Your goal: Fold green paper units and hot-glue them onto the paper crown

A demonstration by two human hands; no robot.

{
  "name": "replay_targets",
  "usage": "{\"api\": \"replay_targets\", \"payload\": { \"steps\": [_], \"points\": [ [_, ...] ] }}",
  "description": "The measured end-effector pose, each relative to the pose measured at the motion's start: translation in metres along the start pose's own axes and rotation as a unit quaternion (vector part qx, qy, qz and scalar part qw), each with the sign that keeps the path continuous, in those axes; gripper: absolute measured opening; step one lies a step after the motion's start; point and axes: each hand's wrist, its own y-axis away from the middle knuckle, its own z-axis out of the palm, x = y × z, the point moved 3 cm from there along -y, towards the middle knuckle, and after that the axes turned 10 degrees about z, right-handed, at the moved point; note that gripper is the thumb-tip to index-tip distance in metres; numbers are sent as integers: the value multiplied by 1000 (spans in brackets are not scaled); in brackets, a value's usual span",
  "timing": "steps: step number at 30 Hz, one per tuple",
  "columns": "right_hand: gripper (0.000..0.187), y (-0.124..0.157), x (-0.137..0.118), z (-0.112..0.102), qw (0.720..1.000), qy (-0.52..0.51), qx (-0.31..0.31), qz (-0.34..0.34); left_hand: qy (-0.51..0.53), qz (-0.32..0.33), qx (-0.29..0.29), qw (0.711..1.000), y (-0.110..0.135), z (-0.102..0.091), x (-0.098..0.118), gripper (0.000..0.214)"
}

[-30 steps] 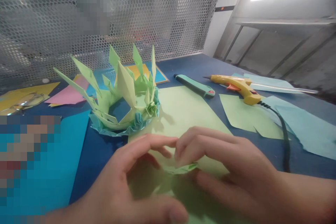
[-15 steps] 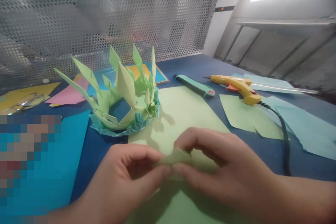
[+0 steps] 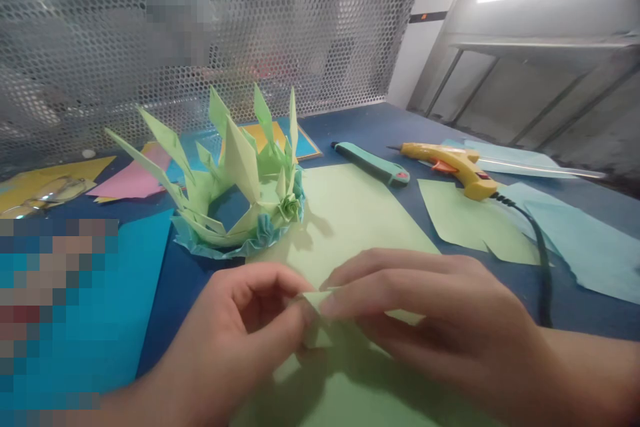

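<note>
Behind everything on my worktop rises a broad silver panel of perforated metal (image 3: 280,20); before it spreads the dark blue tabletop (image 3: 345,125), on which a large pale green sheet of paper (image 3: 370,213) runs from beneath my hands toward the middle; well to the left lies a bright blue sheet of paper (image 3: 125,313), partly hidden by a pixelated patch; between those two sheets stands a crown of folded pale green paper (image 3: 243,160), with tall pointed tips and a crinkled light blue trim round its base, its right side reaching over the green sheet; my left hand (image 3: 245,327) and right hand (image 3: 435,320) meet over the near half of that sheet; off to the right rests a yellow plastic glue gun (image 3: 473,177), nozzle pointing left, black cord trailing toward me; just left of it lies a slim teal hand tool with a black end (image 3: 370,163); smallest, between my hands, is a little folded piece of pale green paper (image 3: 313,300); my left thumb and forefinger pinch its left end; my right fingertips press against its right side, though I cannot tell whether the shadowed thumb beneath grips it too.
</note>
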Motion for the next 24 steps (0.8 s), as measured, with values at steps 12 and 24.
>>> {"api": "replay_targets", "payload": {
  "steps": [12,24],
  "points": [
    [7,-4,4,-2,999,-39,-2,31,23,41,-57,997,-5,-4,-7,12],
    [13,-5,3,2,994,-72,-50,66,-69,37,22,997,3,0,2,15]
  ]
}}
